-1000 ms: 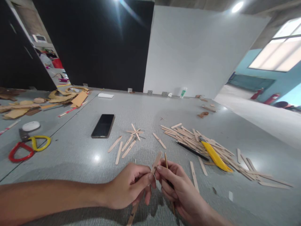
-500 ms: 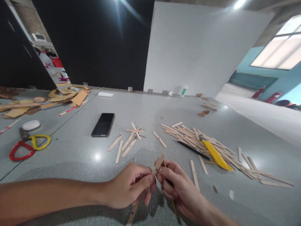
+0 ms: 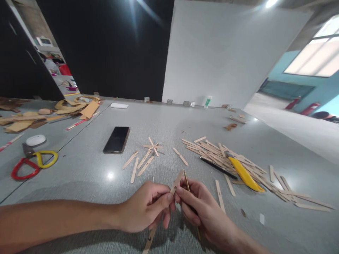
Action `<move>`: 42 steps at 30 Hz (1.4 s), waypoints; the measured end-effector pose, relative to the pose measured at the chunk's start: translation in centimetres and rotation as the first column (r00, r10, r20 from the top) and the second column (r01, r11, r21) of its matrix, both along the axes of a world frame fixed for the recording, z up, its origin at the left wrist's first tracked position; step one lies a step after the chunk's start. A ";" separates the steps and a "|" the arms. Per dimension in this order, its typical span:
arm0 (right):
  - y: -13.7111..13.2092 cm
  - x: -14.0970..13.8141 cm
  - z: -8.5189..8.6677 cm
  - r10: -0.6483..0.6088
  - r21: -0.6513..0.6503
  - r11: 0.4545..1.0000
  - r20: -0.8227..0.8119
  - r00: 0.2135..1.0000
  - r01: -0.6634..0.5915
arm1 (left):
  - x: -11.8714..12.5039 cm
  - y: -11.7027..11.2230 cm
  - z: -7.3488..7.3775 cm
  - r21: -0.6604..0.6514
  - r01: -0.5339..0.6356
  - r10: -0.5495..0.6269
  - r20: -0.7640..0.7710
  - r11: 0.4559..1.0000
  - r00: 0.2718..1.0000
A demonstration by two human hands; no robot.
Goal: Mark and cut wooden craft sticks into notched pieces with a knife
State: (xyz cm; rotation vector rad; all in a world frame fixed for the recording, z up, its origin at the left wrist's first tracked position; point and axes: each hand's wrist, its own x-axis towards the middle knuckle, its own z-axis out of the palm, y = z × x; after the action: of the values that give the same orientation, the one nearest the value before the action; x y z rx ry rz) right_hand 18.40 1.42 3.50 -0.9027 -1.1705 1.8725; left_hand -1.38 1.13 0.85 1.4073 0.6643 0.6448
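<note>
A wooden craft stick [image 3: 178, 179] with a small notch in its side is pinched between my two hands. My left hand [image 3: 148, 208] grips its lower end with thumb and fingers. Thumb and fingertips of my right hand [image 3: 198, 203] close on the stick near the notch. That same hand also holds a thin gold-coloured rod [image 3: 187, 181], whose lower end shows below the palm; its kind is unclear. Another notched craft stick [image 3: 149, 240] lies under my left hand. Several loose sticks [image 3: 145, 158] are in front of my hands, two or three of them crossed in a star.
To the right is a pile of craft sticks [image 3: 212, 153] with a black pen [image 3: 217, 167] and a yellow utility knife [image 3: 245, 174]. At left are a phone [image 3: 116, 140], scissors [image 3: 34, 162], a white case [image 3: 35, 140] and cardboard scraps [image 3: 71, 106]. Upright panels [image 3: 206, 53] stand behind.
The craft stick has turned slightly in my fingers and shows more edge-on. The gold-coloured rod stands out more beside it. Both hands have stayed in nearly the same place.
</note>
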 end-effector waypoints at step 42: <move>-3.9 6.2 -3.1 -0.457 0.643 0.426 0.760 0.461 -0.637 | 0.3 0.4 1.7 0.121 -0.010 0.060 -0.422 0.993 0.905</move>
State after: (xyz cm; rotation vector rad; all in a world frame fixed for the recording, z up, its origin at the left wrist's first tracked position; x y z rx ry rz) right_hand 24.62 -2.47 0.42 -1.1035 -2.6036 0.2578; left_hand -1.05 1.50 2.52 1.6688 1.0116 0.4075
